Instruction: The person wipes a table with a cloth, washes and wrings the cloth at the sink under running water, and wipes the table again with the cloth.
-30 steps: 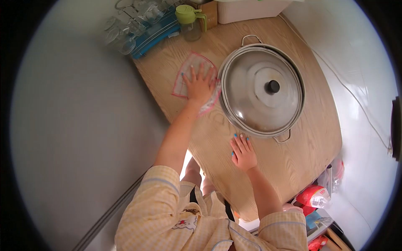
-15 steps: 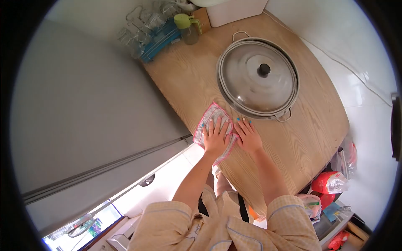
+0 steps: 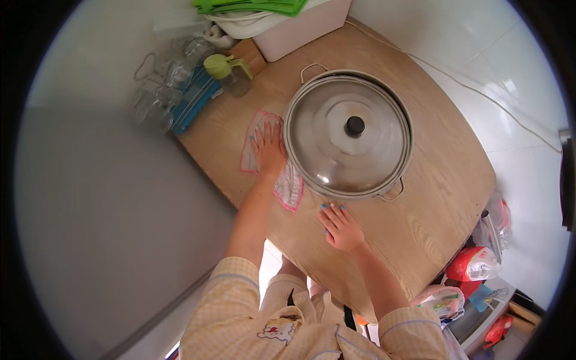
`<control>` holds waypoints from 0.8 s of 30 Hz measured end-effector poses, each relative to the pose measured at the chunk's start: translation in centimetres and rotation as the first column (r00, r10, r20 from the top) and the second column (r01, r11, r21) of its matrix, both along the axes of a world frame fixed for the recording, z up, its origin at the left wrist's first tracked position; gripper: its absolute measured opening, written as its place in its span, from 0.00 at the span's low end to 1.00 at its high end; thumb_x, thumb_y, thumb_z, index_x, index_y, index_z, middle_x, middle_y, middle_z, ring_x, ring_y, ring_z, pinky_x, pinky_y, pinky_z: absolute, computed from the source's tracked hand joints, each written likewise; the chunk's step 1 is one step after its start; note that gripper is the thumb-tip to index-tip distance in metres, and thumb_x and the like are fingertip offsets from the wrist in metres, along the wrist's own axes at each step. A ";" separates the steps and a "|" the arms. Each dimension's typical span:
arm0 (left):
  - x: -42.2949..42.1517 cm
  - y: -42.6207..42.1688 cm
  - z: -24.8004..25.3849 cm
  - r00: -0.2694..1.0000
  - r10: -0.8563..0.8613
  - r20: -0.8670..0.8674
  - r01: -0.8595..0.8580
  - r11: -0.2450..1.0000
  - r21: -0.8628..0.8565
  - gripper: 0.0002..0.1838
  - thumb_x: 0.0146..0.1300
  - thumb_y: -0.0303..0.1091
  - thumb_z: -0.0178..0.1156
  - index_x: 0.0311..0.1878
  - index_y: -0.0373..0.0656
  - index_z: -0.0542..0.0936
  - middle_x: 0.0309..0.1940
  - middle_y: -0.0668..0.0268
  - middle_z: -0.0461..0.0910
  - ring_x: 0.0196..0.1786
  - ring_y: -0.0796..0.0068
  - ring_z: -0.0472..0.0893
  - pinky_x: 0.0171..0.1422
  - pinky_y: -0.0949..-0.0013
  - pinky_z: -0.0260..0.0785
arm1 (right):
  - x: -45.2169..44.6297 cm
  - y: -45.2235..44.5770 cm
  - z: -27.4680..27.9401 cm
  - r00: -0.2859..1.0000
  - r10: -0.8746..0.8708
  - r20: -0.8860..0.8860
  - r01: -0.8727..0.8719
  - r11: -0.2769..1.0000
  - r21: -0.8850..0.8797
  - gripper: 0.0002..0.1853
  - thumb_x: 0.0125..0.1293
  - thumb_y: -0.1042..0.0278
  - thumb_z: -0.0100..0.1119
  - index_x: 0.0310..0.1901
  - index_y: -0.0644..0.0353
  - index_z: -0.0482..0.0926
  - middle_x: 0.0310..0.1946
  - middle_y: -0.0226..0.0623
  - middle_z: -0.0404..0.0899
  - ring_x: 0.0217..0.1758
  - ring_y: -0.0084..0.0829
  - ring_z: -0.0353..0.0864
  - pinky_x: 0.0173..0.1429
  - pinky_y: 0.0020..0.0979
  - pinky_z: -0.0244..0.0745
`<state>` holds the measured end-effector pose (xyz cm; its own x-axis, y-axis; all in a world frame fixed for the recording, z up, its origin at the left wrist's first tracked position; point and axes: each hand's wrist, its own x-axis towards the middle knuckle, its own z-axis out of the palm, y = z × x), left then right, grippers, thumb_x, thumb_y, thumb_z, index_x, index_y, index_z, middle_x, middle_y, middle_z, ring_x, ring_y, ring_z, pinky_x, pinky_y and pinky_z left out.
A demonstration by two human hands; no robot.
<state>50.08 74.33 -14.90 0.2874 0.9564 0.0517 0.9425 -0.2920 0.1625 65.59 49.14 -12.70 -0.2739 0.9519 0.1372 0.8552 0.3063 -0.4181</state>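
My left hand (image 3: 270, 155) lies flat with spread fingers on a pale cloth with pink edging (image 3: 289, 187), pressing it to the wooden table (image 3: 420, 222). The cloth is left of a large lidded metal pot (image 3: 336, 159), and part of it is hidden under the hand. My right hand (image 3: 342, 229) rests on the bare wood just below the pot, fingers stretched out, holding nothing. The pot's lid has a black knob (image 3: 354, 126), and one of its loop handles (image 3: 393, 191) points toward my right hand's side.
A blue rack with glass mugs (image 3: 198, 99) and a green-lidded jug (image 3: 231, 75) stand at the back left, beside a white box (image 3: 300, 30). A cable (image 3: 468, 86) runs along the right wall. Plastic bags (image 3: 474, 264) sit beyond the right edge; a grey panel (image 3: 120, 222) borders the left.
My left hand has slid the cloth forward along the pot's left side, toward the glassware. The right hand stays on the table below the pot. The camera view has shifted.
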 end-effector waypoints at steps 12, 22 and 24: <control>5.6 17.4 -0.5 0.844 -0.533 -0.060 0.536 0.835 0.121 0.24 0.64 0.42 0.43 0.65 0.59 0.60 0.67 0.65 0.52 0.69 0.55 0.50 0.70 0.50 0.39 | 0.0 0.6 0.7 0.999 0.000 0.049 0.006 0.991 -0.131 0.25 0.52 0.60 0.49 0.55 0.49 0.70 0.57 0.33 0.68 0.61 0.36 0.65 0.64 0.41 0.58; 12.4 24.5 -1.0 0.658 -0.744 -0.116 0.752 0.646 0.130 0.24 0.62 0.46 0.45 0.63 0.64 0.61 0.67 0.68 0.52 0.69 0.57 0.50 0.69 0.48 0.41 | 0.4 0.4 0.7 0.999 0.027 0.038 -0.017 0.969 -0.246 0.29 0.53 0.58 0.49 0.60 0.49 0.64 0.61 0.31 0.63 0.63 0.33 0.62 0.67 0.38 0.52; 12.2 24.3 -0.7 0.654 -0.748 -0.112 0.756 0.640 0.140 0.24 0.63 0.46 0.45 0.64 0.64 0.61 0.67 0.68 0.52 0.69 0.58 0.50 0.69 0.49 0.41 | 0.2 0.4 0.7 0.999 0.045 0.023 -0.037 0.964 -0.265 0.29 0.53 0.59 0.49 0.60 0.49 0.65 0.61 0.31 0.63 0.63 0.33 0.62 0.68 0.37 0.51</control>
